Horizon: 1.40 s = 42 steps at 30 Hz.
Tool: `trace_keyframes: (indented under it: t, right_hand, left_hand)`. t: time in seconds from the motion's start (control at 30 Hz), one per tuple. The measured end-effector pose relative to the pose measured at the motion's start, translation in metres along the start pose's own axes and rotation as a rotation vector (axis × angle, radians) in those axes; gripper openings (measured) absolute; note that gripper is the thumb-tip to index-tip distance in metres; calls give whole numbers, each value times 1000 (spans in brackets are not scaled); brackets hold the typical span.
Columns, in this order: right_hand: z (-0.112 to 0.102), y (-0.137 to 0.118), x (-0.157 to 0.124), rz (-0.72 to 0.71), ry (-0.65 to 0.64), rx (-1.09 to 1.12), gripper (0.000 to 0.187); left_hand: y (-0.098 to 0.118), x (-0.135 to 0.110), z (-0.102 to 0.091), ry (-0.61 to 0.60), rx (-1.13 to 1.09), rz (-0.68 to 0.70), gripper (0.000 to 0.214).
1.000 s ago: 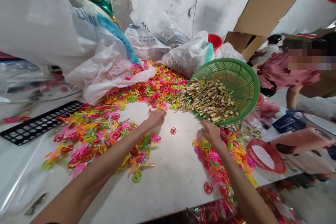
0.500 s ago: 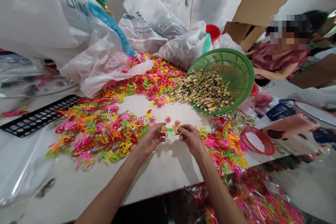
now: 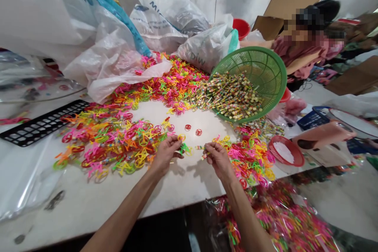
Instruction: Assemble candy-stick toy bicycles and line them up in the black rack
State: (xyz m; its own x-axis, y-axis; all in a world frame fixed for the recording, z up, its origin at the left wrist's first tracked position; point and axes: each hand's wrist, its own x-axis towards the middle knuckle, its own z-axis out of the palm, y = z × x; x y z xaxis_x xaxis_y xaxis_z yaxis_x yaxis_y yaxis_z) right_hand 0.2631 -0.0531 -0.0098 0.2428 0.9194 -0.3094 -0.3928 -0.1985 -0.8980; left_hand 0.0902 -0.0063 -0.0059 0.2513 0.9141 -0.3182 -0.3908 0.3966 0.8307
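White tabletop [image 3: 88, 201] under heaps of bright plastic pieces [image 3: 100, 153]: left hand [image 3: 167, 154] pinches a yellow ring [image 3: 182, 138], right hand [image 3: 217, 160] pinches a striped stick [image 3: 203, 156].

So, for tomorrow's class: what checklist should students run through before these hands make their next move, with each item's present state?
Right hand pinching the striped stick: ok.
Left hand gripping the yellow plastic ring: cannot tell, the ring sits at the fingertips.
Red plastic wheels apart, on bare white table: ok.
Green plastic basket steady though tilted: cannot tell, its support is hidden.
Heaped striped sticks kept off the loose plastic pieces: not ok, they touch.
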Motion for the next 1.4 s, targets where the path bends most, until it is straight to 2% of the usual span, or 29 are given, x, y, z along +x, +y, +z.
trace_keyframes:
  t: [0.17, 0.33, 0.53, 0.8, 0.93, 1.13, 1.27, 1.4]
  right_hand:
    - [3, 1, -6, -17, -47, -91, 25]
    - [3, 3, -10, 45, -86, -62, 25]
    - [4, -2, -13, 92, -135, -38, 23]
    - [-3, -5, -10, 262, -235, -80, 30]
    - [-2, -5, -11, 235, -222, -101, 32]
    - [3, -1, -15, 76, -129, -173, 26]
    - [9, -5, -12, 155, -159, -39, 26]
    - [11, -10, -8, 186, -166, -67, 27]
  left_hand:
    - [-3, -10, 3, -84, -24, -82, 46]
    - [-6, -17, -3, -144, -30, -146, 38]
    - [-2, -22, -4, -146, -17, -137, 35]
    - [-3, -26, -3, -198, 65, -38, 33]
    - [-2, -27, -4, -207, 91, -50, 35]
    - [-15, -33, -2, -181, 127, -36, 33]
    - [-18, -34, -2, -130, -32, 2, 37]
    - [-12, -33, -7, -157, 13, 6, 34]
